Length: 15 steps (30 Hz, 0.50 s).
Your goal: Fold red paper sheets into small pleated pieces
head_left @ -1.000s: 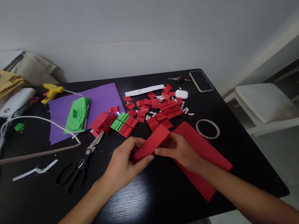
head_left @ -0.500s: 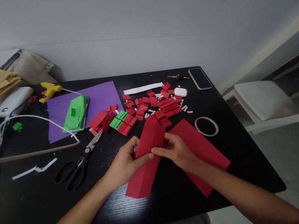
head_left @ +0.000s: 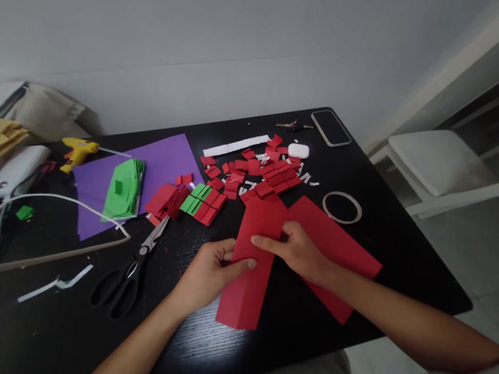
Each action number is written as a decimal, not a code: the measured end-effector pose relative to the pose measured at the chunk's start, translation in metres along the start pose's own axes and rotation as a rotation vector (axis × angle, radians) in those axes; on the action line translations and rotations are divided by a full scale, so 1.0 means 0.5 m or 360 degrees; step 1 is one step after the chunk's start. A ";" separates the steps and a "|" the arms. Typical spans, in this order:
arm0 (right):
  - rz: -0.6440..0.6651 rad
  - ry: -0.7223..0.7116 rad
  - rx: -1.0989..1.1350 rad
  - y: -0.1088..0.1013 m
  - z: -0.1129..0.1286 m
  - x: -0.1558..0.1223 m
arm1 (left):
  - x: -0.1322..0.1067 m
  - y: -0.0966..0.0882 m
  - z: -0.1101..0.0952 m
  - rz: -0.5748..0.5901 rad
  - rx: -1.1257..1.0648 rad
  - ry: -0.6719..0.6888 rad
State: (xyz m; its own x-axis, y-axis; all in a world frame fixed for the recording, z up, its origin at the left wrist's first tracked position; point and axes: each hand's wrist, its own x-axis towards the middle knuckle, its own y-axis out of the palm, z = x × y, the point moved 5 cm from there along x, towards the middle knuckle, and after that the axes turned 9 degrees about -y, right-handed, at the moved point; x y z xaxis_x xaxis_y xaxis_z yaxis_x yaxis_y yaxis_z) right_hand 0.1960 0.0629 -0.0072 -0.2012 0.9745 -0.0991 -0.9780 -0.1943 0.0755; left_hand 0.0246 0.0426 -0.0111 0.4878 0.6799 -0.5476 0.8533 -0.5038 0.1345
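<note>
A long piece of red paper (head_left: 247, 295) with a lengthwise crease is held up over the near part of the table. My left hand (head_left: 213, 273) grips its left edge, thumb on the front and fingers behind. On the other edge, my right hand (head_left: 298, 252) pinches the paper with its thumb across the face; its other fingertips are partly hidden. Under my right wrist lies a second red sheet (head_left: 334, 243), flat on the table. Small folded red paper pieces (head_left: 278, 173) are heaped just beyond the held paper, with a green-and-red block of folded paper (head_left: 203, 204) beside them.
Black-handled scissors (head_left: 134, 265) lie left of my hands. Further back are a purple sheet (head_left: 166, 156), a green paper stack (head_left: 124, 191) and a yellow glue gun (head_left: 79, 152). A tape ring (head_left: 342, 207), a phone (head_left: 331, 128) and a white case (head_left: 299, 151) sit on the right. A cable (head_left: 52, 258) crosses the left side.
The red paper has turned a little in my hands, and its face now looks wider and flatter. My right hand has shifted slightly right. The view has moved a little.
</note>
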 end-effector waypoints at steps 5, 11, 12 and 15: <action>-0.0126 -0.0019 0.0082 -0.016 -0.002 0.010 | -0.004 -0.002 0.000 -0.0005 0.0044 -0.0052; -0.0329 -0.0055 0.0084 -0.051 -0.010 0.024 | -0.004 -0.001 -0.006 -0.0018 -0.0015 -0.0051; -0.0371 -0.0069 0.0107 -0.058 -0.011 0.028 | -0.002 0.000 -0.005 -0.0002 -0.0014 -0.0063; -0.0504 -0.0128 0.0207 -0.082 -0.010 0.039 | 0.001 0.000 0.003 0.0058 0.0017 -0.0126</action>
State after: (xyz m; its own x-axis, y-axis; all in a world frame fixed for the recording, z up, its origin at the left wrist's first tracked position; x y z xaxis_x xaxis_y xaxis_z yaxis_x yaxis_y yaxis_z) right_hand 0.2321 0.0896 -0.0172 0.1210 0.9908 -0.0599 -0.9751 0.1299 0.1797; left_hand 0.0246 0.0424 -0.0125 0.5021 0.6169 -0.6061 0.8330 -0.5333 0.1473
